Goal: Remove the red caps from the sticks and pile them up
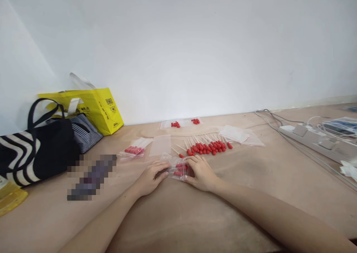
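A clear plastic zip bag (173, 164) with a few red-tipped white sticks inside lies between my hands. My left hand (152, 178) pinches its left end, thumb and fingers close together. At the other end, where the red tips lie, my right hand (203, 173) grips the bag's edge with curled fingers. Just beyond my right hand is a pile of loose red-tipped sticks (208, 148), their white shafts pointing away. Filled bags (134, 151) are stacked to the left, beside a flat, unfilled clear bag (160, 145).
More red-tipped sticks (175, 125) rest on plastic by the wall. Flat clear bags (235, 133) lie right of the pile. A black striped bag (36, 149) and a yellow bag (108, 112) stand left, near a blurred-out item (93, 177). A power strip (318, 139) with cables sits right.
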A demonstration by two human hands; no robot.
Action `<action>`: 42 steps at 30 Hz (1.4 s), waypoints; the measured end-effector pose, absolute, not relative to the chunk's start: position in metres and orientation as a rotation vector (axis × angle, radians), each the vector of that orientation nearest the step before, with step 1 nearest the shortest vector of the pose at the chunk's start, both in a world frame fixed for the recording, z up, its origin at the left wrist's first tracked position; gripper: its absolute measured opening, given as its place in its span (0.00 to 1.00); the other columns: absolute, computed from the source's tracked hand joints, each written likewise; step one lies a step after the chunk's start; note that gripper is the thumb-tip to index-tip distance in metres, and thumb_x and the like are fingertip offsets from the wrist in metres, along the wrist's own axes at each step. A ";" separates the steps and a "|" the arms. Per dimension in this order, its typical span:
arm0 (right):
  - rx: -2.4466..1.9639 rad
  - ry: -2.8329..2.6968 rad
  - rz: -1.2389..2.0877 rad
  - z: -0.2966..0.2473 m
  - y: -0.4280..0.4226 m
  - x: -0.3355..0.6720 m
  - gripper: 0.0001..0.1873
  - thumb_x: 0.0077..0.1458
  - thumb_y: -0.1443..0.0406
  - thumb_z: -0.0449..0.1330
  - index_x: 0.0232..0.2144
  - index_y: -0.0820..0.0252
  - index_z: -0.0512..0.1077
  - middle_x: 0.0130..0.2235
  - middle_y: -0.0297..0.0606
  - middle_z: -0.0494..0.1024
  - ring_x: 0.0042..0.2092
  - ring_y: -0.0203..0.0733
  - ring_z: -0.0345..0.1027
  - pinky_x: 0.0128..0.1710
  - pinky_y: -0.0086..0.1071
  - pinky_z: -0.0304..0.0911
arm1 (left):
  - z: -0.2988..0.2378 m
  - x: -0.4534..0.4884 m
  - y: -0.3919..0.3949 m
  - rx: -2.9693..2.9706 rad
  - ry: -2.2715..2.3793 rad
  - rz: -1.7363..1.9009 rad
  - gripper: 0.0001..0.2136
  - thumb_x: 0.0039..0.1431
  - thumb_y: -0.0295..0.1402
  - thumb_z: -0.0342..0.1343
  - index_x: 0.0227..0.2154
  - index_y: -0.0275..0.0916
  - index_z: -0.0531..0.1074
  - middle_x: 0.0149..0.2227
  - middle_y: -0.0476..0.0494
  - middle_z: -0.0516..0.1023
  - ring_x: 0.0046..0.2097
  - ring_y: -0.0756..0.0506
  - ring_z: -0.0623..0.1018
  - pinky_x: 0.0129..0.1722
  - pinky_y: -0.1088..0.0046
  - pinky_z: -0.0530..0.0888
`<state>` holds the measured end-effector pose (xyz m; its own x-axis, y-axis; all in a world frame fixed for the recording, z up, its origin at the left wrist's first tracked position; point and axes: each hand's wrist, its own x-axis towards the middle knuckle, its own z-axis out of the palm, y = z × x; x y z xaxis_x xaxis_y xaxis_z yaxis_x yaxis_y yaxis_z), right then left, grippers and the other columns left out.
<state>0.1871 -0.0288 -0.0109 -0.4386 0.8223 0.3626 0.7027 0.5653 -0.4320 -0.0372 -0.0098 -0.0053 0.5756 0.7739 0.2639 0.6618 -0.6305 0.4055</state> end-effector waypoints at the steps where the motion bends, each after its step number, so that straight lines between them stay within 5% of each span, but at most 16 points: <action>1: -1.217 -2.254 0.302 -0.012 -0.028 0.187 0.19 0.45 0.57 0.59 0.39 0.59 0.65 0.39 0.40 0.69 0.41 0.42 0.58 0.41 0.35 0.51 | -0.005 -0.037 -0.010 2.546 1.186 0.622 0.13 0.56 0.34 0.47 0.43 0.40 0.69 0.44 0.44 0.73 0.46 0.45 0.70 0.48 0.65 0.66; 8: -1.270 -2.267 0.310 -0.014 -0.025 0.180 0.13 0.42 0.59 0.61 0.29 0.61 0.66 0.34 0.40 0.67 0.37 0.41 0.57 0.36 0.33 0.53 | -0.006 -0.037 -0.009 2.546 1.170 0.627 0.13 0.56 0.33 0.47 0.43 0.40 0.70 0.44 0.44 0.73 0.47 0.45 0.70 0.47 0.66 0.66; 19: -1.123 -2.268 0.288 -0.010 -0.028 0.183 0.08 0.45 0.68 0.55 0.33 0.61 0.66 0.31 0.35 0.71 0.34 0.37 0.61 0.36 0.30 0.53 | -0.009 -0.039 -0.006 2.536 1.154 0.628 0.13 0.56 0.34 0.48 0.44 0.41 0.68 0.44 0.44 0.73 0.47 0.46 0.70 0.47 0.66 0.66; 25: -1.155 -2.379 0.163 -0.011 -0.027 0.191 0.10 0.50 0.62 0.54 0.35 0.61 0.66 0.36 0.40 0.70 0.39 0.41 0.62 0.38 0.32 0.54 | -0.005 -0.037 -0.010 2.539 1.169 0.598 0.13 0.56 0.35 0.47 0.43 0.41 0.69 0.44 0.44 0.73 0.46 0.46 0.70 0.48 0.66 0.66; 42: -1.013 -1.848 0.917 -0.008 -0.005 0.253 0.11 0.41 0.64 0.61 0.31 0.59 0.75 0.33 0.37 0.72 0.34 0.36 0.67 0.35 0.30 0.63 | 0.000 -0.038 -0.011 2.502 1.214 0.563 0.13 0.56 0.36 0.47 0.43 0.41 0.69 0.45 0.44 0.72 0.47 0.45 0.70 0.48 0.66 0.65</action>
